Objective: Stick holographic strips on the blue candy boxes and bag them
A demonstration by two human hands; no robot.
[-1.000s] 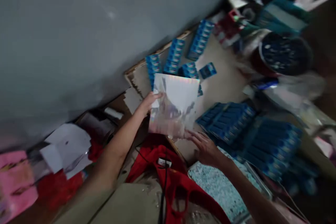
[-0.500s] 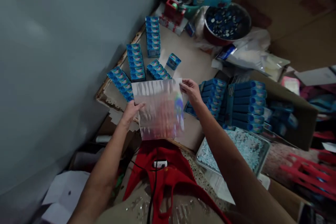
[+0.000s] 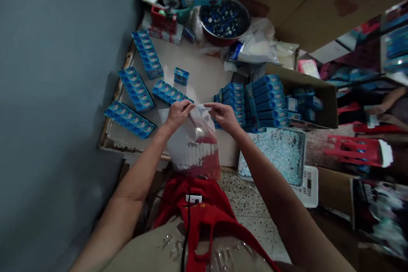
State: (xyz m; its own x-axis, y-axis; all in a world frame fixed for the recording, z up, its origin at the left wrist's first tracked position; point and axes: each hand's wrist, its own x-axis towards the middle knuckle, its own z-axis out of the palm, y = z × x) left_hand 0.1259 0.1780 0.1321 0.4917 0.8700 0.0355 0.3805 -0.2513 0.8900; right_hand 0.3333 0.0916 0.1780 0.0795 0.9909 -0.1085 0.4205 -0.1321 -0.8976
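A clear plastic bag (image 3: pixel 195 153) hangs from my two hands in front of the red apron, over the table's near edge. My left hand (image 3: pixel 179 115) pinches its upper edge toward the left. Close by on the other side, my right hand (image 3: pixel 225 117) has its fingers closed on the same edge. The bag looks crumpled between them, and the red of the apron shows through it. Just beyond my left hand lies a row of small blue boxes (image 3: pixel 168 92), with a single blue box (image 3: pixel 181 75) behind it.
More rows of blue boxes (image 3: pixel 137 89) lie at the table's left. Stacked blue packs (image 3: pixel 266 100) stand to the right beside a carton (image 3: pixel 328 108). A tray of pale blue pieces (image 3: pixel 277 151) is below them. A bowl (image 3: pixel 223 42) of dark blue pieces sits behind. Another person's hand (image 3: pixel 378 109) shows far right.
The bag was held flat and spread by its sides; now my hands are closer together at its upper edge and it is crumpled. The view has shifted to the right.
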